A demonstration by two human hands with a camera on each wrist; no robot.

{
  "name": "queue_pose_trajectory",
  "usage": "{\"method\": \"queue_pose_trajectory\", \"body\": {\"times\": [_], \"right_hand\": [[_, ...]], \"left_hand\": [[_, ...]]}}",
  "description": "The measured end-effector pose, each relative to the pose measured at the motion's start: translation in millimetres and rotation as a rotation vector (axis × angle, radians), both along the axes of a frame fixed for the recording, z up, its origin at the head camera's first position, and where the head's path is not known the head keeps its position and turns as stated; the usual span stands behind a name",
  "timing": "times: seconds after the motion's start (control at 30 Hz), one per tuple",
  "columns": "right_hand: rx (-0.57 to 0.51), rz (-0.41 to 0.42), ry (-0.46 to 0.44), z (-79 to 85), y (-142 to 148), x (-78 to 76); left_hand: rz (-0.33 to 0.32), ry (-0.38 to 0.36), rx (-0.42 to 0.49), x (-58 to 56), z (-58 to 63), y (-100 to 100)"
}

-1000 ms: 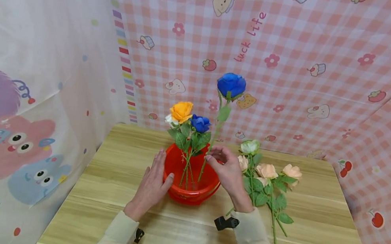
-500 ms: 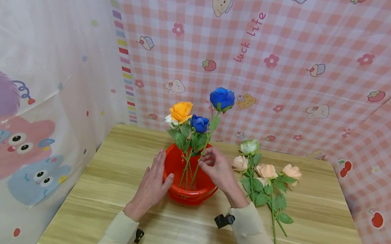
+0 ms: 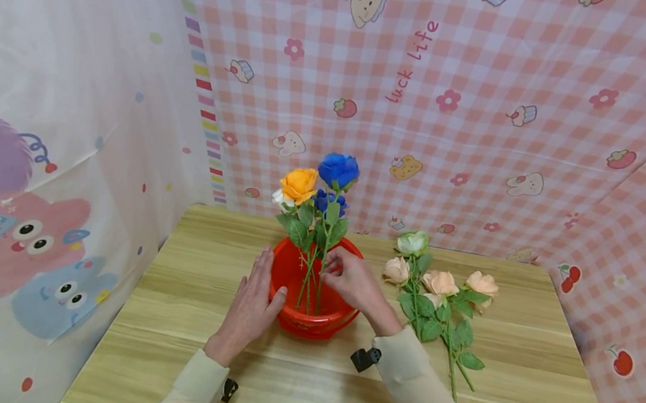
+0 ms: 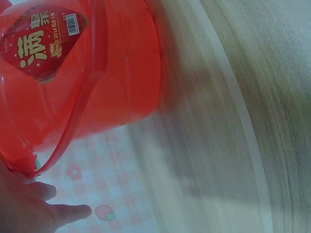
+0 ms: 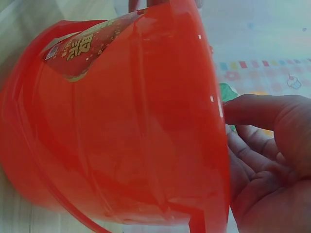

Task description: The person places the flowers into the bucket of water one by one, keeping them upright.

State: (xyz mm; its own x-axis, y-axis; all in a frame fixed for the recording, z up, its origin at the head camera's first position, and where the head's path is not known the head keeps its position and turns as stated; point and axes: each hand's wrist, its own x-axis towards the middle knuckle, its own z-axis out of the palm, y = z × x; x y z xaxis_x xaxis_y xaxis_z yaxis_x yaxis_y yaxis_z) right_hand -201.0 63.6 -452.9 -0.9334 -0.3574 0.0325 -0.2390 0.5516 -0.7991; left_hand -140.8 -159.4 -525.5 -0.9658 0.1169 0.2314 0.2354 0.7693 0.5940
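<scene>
A red plastic bucket (image 3: 310,327) stands on the table, its paper label (image 4: 43,41) showing in the left wrist view. My left hand (image 3: 250,302) rests against the bucket's left side with fingers extended. Over the bucket's mouth, my right hand (image 3: 354,285) pinches the green stem of a tall blue rose (image 3: 338,171); the stem's lower end is inside the bucket. An orange rose (image 3: 298,184), a white flower (image 3: 282,198) and a smaller blue rose (image 3: 323,201) stand in the bucket. The tall rose partly covers the smaller blue one. In the right wrist view, the bucket wall hides the pinching fingertips.
To the right lie several cut flowers: a pale green one (image 3: 412,242) and peach roses (image 3: 440,282) with leafy stems. A pink checked cloth (image 3: 482,152) hangs behind the wooden table (image 3: 169,317), and a white printed cloth (image 3: 106,73) hangs at the left.
My right hand has moved left and lowered the tall blue rose into the bucket, its bloom now in front of the smaller blue one. The left hand has stayed in place.
</scene>
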Motion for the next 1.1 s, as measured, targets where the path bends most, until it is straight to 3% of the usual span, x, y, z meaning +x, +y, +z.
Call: {"method": "queue_pose_trajectory", "body": {"times": [0.33,0.6,0.83,1.1], "right_hand": [[0.089,0.029,0.028,-2.2,-9,-7.9],[0.169,0.038,-0.033,-6.4,-16,-18.7],[0.201,0.075,-0.035,-7.8,-16,-25.9],[0.239,0.059,-0.074,-8.3,-16,-30.1]], "left_hand": [[-0.004,0.001,0.003,0.3,-0.1,-1],[-0.004,0.01,-0.002,-0.3,-0.6,0],[-0.005,0.014,0.008,0.6,-0.3,-1],[-0.004,0.013,0.011,0.2,-0.4,-1]]}}
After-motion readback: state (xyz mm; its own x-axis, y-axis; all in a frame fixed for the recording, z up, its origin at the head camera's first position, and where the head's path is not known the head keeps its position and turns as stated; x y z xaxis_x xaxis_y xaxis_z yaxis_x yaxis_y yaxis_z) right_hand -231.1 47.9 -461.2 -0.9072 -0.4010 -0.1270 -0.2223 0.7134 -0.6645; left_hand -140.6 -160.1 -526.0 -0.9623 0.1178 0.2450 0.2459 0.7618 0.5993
